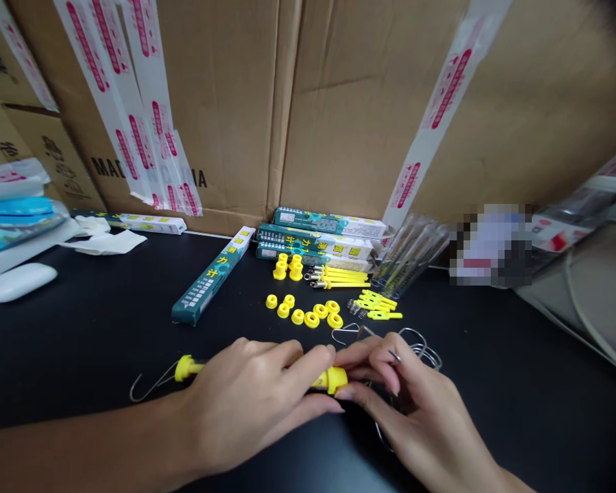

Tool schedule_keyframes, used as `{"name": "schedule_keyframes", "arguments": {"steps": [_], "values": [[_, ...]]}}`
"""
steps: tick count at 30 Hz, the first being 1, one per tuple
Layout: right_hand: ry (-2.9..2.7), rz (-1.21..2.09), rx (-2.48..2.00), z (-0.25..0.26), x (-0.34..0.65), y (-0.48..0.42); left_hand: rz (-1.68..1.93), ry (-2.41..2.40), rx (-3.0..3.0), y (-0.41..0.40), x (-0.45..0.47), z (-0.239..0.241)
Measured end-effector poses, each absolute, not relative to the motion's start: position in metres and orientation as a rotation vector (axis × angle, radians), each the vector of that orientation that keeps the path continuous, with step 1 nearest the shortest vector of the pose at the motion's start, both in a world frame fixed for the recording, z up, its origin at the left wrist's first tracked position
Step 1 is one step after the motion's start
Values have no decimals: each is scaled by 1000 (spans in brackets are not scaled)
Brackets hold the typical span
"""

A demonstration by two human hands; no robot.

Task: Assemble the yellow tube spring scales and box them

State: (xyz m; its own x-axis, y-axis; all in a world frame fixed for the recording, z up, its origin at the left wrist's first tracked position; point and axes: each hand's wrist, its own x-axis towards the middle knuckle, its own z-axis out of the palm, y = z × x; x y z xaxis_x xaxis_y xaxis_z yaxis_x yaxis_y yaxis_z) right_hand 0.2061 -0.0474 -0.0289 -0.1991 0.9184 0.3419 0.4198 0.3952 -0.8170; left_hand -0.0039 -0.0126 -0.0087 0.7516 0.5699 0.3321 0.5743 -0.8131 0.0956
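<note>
Left hand [246, 397] first: I've got it curled closed around the gauge [318, 381], low over the black table [82, 356]. My right hand [415, 404] is drawn in tight, thumb and finger on the yellow cap [337, 380] at the gauge's right end; a wire tip [394, 356] shows at its bent fingers, and I can't tell whether they grip it. Out of the gauge's left end pokes a hook [157, 385]. Right of the gauge, partly behind my hand, lie wire hooks [431, 352]. Just beyond the gauge sit yellow rings [311, 324], then collars [280, 271] and rods [349, 276]; beyond its right end, springs [356, 309], paddles [382, 306] and clear tubes [411, 260]. Farthest from the gauge, stacked boxes [315, 239] against cardboard [339, 103]; one lone box [213, 277] slants beyond its left part.
</note>
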Motion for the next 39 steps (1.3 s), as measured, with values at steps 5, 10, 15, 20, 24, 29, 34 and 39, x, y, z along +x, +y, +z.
{"name": "schedule_keyframes", "arguments": {"steps": [5,10,15,20,24,29,34,39], "values": [[-1783,743,-1174,-27,207,-47,-408,-1061,-2989,-13,1,-6],[-1720,894,-1205,-26,206,-44,-413,-1144,-3050,-11,2,2],[-1680,971,-1174,-27,206,-44,-421,-1138,-3081,-10,0,3],[-1663,962,-1198,-25,206,-47,-374,-1163,-3099,-10,1,4],[-1632,996,-1193,-24,205,-46,-340,-1163,-3098,-11,2,5],[-1562,1047,-1127,-22,204,-45,-318,-1152,-3078,-10,1,5],[-1494,1199,-1015,-20,201,-43,-329,-1096,-3089,-9,1,2],[-1347,1313,-1052,-16,199,-40,-346,-1047,-3053,-9,0,0]]}}
